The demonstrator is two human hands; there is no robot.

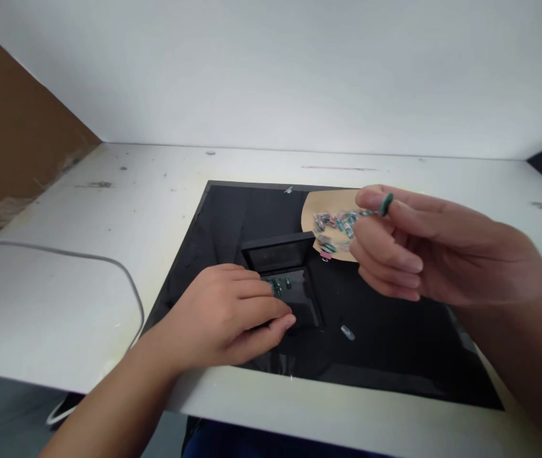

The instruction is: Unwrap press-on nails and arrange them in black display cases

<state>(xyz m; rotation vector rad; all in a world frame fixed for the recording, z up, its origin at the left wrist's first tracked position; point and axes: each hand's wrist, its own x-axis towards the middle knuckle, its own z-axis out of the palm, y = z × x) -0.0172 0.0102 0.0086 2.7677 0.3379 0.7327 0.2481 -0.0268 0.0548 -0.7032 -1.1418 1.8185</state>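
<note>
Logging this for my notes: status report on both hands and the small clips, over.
Left hand steadies open black box, a few clips inside. Right hand raised, pinching green clip. Clip pile on tan disc; one stray clip on black mat.

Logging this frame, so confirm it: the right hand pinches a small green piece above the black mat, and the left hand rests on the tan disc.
One thing is wrong. In the head view, the left hand rests on the small black box, not the tan disc. The right hand does pinch the small green piece above the black mat.
</note>
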